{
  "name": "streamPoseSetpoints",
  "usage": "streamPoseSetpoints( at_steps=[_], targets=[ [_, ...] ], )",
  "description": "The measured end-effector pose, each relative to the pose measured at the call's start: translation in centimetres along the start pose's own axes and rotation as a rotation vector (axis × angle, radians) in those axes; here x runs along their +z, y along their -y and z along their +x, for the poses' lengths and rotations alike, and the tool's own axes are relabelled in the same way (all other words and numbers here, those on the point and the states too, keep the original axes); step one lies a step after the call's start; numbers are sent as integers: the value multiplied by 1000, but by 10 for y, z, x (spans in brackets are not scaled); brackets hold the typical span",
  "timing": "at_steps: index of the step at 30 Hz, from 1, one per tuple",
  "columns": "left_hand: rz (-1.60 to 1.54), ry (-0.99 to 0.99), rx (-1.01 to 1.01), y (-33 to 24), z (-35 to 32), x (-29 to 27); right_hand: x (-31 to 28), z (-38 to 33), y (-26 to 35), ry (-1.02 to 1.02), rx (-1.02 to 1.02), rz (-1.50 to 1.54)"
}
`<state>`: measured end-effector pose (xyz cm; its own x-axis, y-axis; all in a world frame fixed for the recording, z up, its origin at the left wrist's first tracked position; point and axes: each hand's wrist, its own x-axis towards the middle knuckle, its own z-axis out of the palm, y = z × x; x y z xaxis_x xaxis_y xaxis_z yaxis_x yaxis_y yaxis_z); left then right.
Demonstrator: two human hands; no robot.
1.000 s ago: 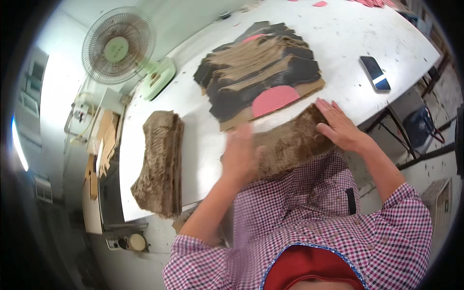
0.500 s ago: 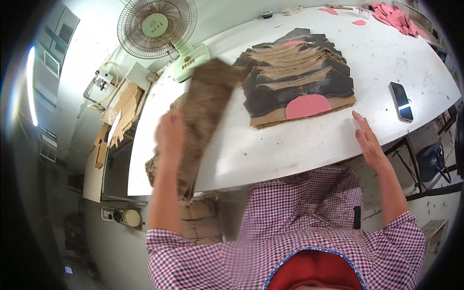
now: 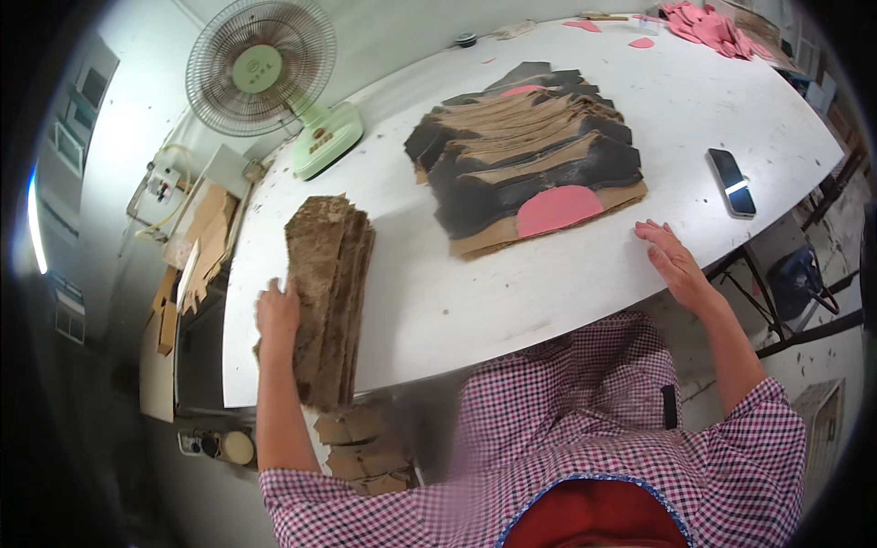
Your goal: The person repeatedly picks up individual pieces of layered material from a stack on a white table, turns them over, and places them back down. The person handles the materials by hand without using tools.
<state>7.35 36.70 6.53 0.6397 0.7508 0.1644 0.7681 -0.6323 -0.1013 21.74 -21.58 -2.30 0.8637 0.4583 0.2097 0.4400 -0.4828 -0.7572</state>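
Resting my left hand (image 3: 277, 312) flat on the left side of a brown stack (image 3: 327, 297) of rough fibrous sheets, fingers spread loose over its top edge, pressing not gripping. The stack lies at the left end of the white table (image 3: 475, 301), long side running away from me, near end poking just past the table's front edge. My right hand (image 3: 671, 258) lies palm down on the bare tabletop near the front edge, fingers stretched out and released, holding nothing. Between my hands and further back sits a big fanned pile (image 3: 530, 169) of dark grey and tan cut pieces, with a pink rounded piece (image 3: 557, 210) on its near side. Phone (image 3: 732, 182) lies face up right of that pile, well apart from my right hand. Green desk fan (image 3: 265, 78) stands at the far left corner. More pink pieces (image 3: 708, 20) at the far right end of the table. Cardboard scraps (image 3: 196, 251) stacked left of the table, below its level.
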Motion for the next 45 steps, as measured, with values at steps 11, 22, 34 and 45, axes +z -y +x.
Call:
streamPoseSetpoints(
  at_steps=[11,22,34,45],
  targets=[
    [-1115,197,696,-225,-34,15,72,95,97,-18,145,510],
    [-765,-362,1348,-280,-166,-16,74,121,69,7,350,385],
    [-1256,52,924,-299,-126,15,53,1,61,-170,278,842],
    [-2450,1556,448,-258,-220,-13,22,-19,96,425,378,884]
  ],
)
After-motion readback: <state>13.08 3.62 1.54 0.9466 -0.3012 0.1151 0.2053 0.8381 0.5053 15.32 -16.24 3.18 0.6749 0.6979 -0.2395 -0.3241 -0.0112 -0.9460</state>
